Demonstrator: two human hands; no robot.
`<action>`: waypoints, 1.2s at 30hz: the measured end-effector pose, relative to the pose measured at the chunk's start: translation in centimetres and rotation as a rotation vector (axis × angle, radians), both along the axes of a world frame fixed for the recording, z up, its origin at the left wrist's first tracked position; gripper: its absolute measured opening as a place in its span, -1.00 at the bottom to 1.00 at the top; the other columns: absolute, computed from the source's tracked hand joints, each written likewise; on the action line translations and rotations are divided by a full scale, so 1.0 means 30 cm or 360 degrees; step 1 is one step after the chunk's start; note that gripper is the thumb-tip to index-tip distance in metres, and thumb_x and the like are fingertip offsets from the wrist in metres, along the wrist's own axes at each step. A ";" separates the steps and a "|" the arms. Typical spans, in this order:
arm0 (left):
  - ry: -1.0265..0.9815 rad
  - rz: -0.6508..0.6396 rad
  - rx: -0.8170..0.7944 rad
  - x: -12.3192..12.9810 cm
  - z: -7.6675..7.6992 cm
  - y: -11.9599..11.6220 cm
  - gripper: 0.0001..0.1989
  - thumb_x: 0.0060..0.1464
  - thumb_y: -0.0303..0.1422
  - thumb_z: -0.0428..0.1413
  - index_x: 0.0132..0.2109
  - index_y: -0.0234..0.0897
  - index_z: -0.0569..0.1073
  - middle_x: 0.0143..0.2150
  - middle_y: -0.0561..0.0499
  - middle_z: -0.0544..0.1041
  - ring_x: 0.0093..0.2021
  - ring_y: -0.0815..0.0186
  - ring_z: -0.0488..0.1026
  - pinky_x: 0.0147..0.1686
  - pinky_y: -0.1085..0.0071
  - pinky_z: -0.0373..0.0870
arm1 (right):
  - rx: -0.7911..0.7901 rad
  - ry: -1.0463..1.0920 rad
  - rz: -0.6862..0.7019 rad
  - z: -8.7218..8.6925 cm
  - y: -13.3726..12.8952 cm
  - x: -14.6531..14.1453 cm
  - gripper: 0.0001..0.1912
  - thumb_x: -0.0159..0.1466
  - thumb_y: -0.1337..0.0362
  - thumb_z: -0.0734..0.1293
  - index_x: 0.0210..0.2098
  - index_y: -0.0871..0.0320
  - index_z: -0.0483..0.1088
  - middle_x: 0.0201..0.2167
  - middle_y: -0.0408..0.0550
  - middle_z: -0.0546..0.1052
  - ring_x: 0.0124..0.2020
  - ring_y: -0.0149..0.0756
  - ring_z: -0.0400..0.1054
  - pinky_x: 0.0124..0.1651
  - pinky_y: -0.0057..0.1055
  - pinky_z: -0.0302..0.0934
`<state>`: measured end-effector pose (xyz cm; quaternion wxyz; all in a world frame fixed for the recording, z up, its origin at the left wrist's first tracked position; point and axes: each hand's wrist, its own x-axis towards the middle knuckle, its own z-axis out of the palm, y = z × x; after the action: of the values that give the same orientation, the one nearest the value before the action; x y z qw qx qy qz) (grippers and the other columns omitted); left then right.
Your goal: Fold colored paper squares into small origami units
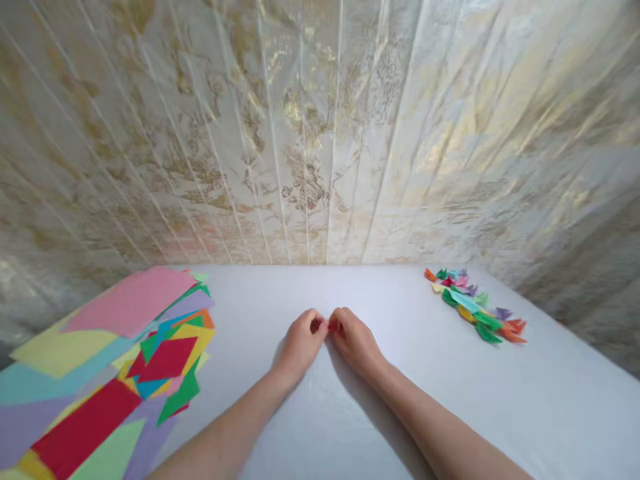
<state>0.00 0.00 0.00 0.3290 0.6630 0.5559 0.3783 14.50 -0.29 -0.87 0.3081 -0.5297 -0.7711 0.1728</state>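
Note:
Above the middle of the white table, my left hand and my right hand meet with their fingertips pinched together. Between them a sliver of a small red piece of paper shows, mostly hidden by the fingers. Its folds and shape cannot be made out. Both hands are closed, thumbs and forefingers touching or nearly so at the red piece.
Coloured paper sheets lie spread on the left, with a large pink sheet, a red strip and a red square on top. Small folded paper figures cluster at the right. A patterned curtain hangs behind the white table.

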 end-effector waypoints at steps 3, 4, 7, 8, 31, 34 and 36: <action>0.0008 0.0009 -0.0011 -0.002 -0.002 0.002 -0.85 0.10 -0.38 -0.02 -0.42 -0.23 0.36 -0.43 0.09 0.46 -0.36 0.34 0.38 -0.29 0.45 0.27 | 0.0008 -0.0002 0.0006 0.000 0.002 0.001 -0.81 0.15 0.55 0.17 -0.38 0.12 0.23 -0.39 -0.15 0.35 -0.36 -0.36 0.25 -0.30 -0.49 0.06; 0.0011 0.0009 -0.0011 -0.002 -0.003 0.003 -0.85 0.10 -0.39 -0.02 -0.42 -0.23 0.36 -0.43 0.09 0.46 -0.37 0.35 0.38 -0.30 0.45 0.26 | 0.0007 -0.0004 0.0007 0.001 0.002 0.001 -0.81 0.15 0.55 0.17 -0.38 0.12 0.23 -0.39 -0.15 0.35 -0.36 -0.36 0.25 -0.30 -0.49 0.06; 0.0026 0.0002 0.0001 -0.005 -0.008 0.006 -0.86 0.09 -0.41 -0.01 -0.43 -0.24 0.36 -0.44 0.09 0.45 -0.38 0.35 0.37 -0.31 0.45 0.25 | -0.0013 -0.0015 0.0009 0.009 -0.002 -0.001 -0.80 0.14 0.56 0.17 -0.38 0.12 0.24 -0.39 -0.15 0.36 -0.36 -0.36 0.26 -0.31 -0.49 0.06; 0.0032 -0.0003 0.0008 -0.006 -0.010 0.008 -0.86 0.08 -0.41 -0.01 -0.43 -0.24 0.36 -0.44 0.09 0.45 -0.38 0.35 0.37 -0.31 0.45 0.25 | -0.0022 -0.0022 0.0003 0.012 -0.004 -0.002 -0.79 0.14 0.56 0.17 -0.38 0.12 0.24 -0.39 -0.14 0.36 -0.36 -0.36 0.26 -0.31 -0.48 0.06; -0.0049 -0.0045 -0.0072 -0.013 -0.029 0.026 -0.90 0.03 -0.43 0.02 -0.42 -0.25 0.39 -0.44 0.08 0.48 -0.38 0.35 0.39 -0.31 0.45 0.27 | -0.0090 0.0091 -0.0024 0.028 -0.010 -0.006 -0.79 0.15 0.54 0.18 -0.34 0.12 0.30 -0.31 -0.13 0.32 -0.38 -0.39 0.26 -0.31 -0.47 0.09; -0.0061 -0.0034 -0.0082 -0.013 -0.029 0.025 -0.90 0.03 -0.41 0.02 -0.41 -0.25 0.40 -0.44 0.08 0.48 -0.39 0.35 0.39 -0.33 0.46 0.27 | -0.0144 0.0248 0.0015 0.029 -0.006 -0.002 -0.82 0.16 0.50 0.21 -0.31 0.12 0.31 -0.27 -0.13 0.31 -0.39 -0.41 0.27 -0.31 -0.46 0.14; -0.0068 -0.0035 -0.0094 -0.013 -0.024 0.023 -0.89 0.04 -0.39 0.03 -0.41 -0.25 0.41 -0.44 0.08 0.49 -0.40 0.35 0.39 -0.34 0.47 0.26 | -0.0183 0.0324 0.0004 0.032 -0.004 0.000 -0.88 0.18 0.44 0.23 -0.31 0.12 0.31 -0.27 -0.14 0.30 -0.42 -0.43 0.27 -0.32 -0.45 0.16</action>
<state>-0.38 0.69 -0.73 0.3644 0.6509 0.5521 0.3723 14.51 -0.41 0.08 0.3537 -0.5251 -0.7254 0.2700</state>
